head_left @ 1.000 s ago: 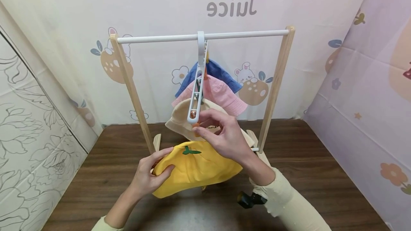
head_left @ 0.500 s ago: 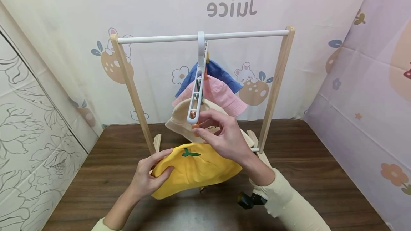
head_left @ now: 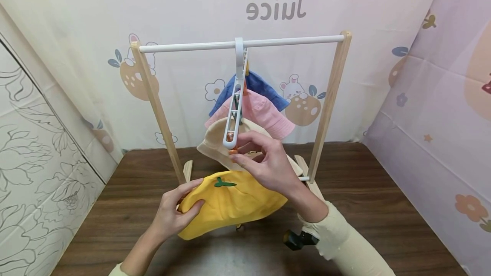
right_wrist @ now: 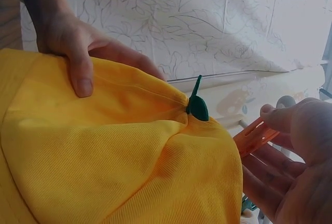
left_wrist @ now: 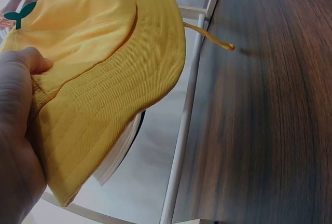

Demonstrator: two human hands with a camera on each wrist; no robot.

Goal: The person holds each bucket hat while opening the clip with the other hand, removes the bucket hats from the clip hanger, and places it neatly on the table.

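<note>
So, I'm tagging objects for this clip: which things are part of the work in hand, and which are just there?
In use:
yellow hat, held by the left hand
orange clip, pinched by the right hand
white hanger
rack rail

Just there:
beige hat
pink hat
blue hat
table

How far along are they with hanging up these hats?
Three hats look done: the blue hat, pink hat and cream hat hang from the white hanger on the rail. In hand: the left hand grips the yellow hat, and the right hand pinches the orange clip at the hanger's foot. Left: clipping the yellow hat on.
</note>
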